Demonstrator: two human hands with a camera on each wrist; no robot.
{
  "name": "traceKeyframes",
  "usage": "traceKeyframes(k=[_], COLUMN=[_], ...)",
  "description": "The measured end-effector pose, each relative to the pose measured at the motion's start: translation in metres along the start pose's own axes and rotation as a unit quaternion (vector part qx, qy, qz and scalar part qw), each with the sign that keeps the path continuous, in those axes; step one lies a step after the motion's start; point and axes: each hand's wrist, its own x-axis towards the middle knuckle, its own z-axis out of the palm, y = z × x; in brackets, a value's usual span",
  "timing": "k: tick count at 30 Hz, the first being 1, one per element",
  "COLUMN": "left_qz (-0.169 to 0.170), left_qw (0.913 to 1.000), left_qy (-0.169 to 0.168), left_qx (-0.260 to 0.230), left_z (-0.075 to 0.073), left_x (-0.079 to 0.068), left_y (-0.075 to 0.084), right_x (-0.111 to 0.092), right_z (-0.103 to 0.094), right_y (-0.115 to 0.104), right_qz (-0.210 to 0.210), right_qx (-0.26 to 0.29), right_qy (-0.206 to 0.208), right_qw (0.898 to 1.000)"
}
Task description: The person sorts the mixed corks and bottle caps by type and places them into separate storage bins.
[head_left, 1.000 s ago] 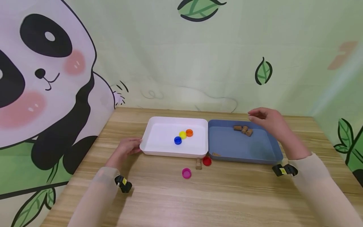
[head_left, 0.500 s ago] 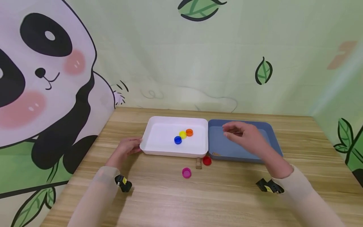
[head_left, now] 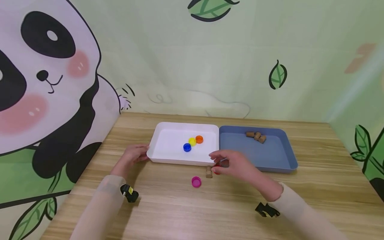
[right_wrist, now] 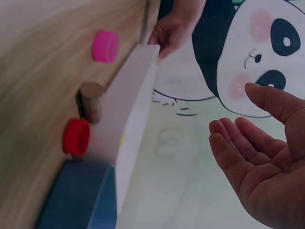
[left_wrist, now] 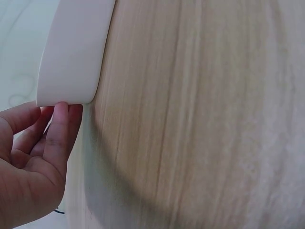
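My left hand (head_left: 132, 157) touches the left end of the white tray (head_left: 171, 159) with its fingertips, which rest against the outer wall (left_wrist: 71, 76). My right hand (head_left: 237, 165), fingers apart and holding nothing, hovers by the front seam between the white and blue trays. Below it a red bottle cap (right_wrist: 76, 137) is partly covered in the head view. Beside that cap stands a brown cork (head_left: 209, 172), and a magenta cap (head_left: 196, 182) lies nearer on the table. Blue (head_left: 187, 147), yellow (head_left: 192, 141) and orange (head_left: 199, 139) caps sit inside the white tray.
The blue tray (head_left: 270, 156) adjoins the white one on the right, with a few corks (head_left: 257, 135) near its back wall. Both trays stand on a wood-grain table (head_left: 168, 206). A printed panda backdrop (head_left: 180, 66) rises behind the table.
From above the blue tray's back right, my right hand has swept left and toward me, down to the red cap. The corks at the back show again. My left hand stays put.
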Motion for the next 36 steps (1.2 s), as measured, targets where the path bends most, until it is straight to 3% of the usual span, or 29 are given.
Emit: traceKeyframes(k=[13,26,36], left_qz=[-0.012,-0.012,-0.015], left_qw=[0.9999,0.9999,0.9998], left_qy=[0.010,0.005,0.009], left_qx=[0.003,-0.003,0.011], left_z=[0.001,0.002,0.001], left_x=[0.001,0.002,0.003], left_y=[0.001,0.000,0.000], right_x=[0.012,0.019,0.025], right_z=[0.045,0.062,0.075], right_y=[0.012,0.021,0.025], right_qz=[0.003,-0.004,0.021], right_qx=[-0.011,-0.032,-0.060], right_qy=[-0.077,-0.080,-0.086], right_qw=[0.997,0.996,0.994])
